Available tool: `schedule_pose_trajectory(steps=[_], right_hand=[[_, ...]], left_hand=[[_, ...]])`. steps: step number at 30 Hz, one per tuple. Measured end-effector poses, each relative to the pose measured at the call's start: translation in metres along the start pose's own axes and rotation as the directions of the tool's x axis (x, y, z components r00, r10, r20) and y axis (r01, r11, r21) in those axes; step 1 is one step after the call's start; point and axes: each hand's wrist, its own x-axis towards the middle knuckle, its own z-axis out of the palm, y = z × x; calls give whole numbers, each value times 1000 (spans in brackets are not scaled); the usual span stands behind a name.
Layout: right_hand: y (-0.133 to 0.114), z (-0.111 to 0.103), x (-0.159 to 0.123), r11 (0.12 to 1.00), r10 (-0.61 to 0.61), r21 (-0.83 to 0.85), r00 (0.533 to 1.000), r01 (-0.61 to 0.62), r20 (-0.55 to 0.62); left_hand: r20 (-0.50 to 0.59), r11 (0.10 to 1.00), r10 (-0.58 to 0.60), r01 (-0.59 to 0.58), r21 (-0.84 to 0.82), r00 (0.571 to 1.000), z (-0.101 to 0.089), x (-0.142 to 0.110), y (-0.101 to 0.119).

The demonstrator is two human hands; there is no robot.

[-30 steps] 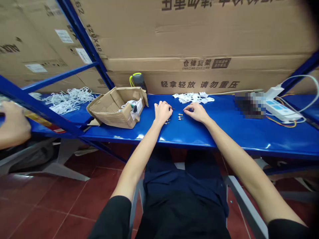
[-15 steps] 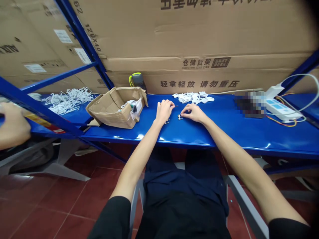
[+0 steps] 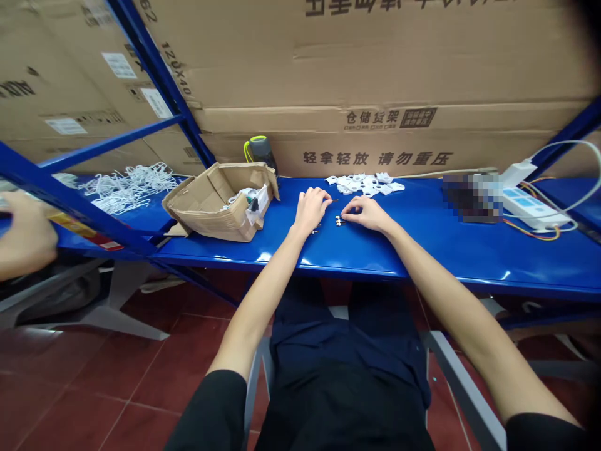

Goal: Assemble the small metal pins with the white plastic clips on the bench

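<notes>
My left hand (image 3: 310,208) is closed above the blue shelf top, with a thin dark pin (image 3: 334,200) sticking out past its fingertips. My right hand (image 3: 365,214) has thumb and forefinger pinched at a small cluster of pins with pale collars (image 3: 339,222). Whether it grips one of them is too small to make out. A few similar pins (image 3: 316,232) lie beside my left wrist, partly covered by it. Beyond both hands is a loose pile of flat white plastic pieces with round holes (image 3: 366,184).
An opened cardboard box (image 3: 211,216) with small items stands left, a dark bottle (image 3: 261,150) behind it. White wire hooks (image 3: 134,188) heap beyond the blue post. A power strip (image 3: 533,207) with cables lies right. Another person's hand (image 3: 25,235) is at far left.
Both hands stay almost in place, with only slight shifts at the fingertips. The view has moved a little. The other person's hand at the far left has shifted slightly.
</notes>
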Motion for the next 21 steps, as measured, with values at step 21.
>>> schedule_pose_trajectory(steps=[21], right_hand=[[11,-12,2,967,58,-226,962,-121,-267]], left_hand=[[-16,984,164,-164,-63,986,-3,-1,4]])
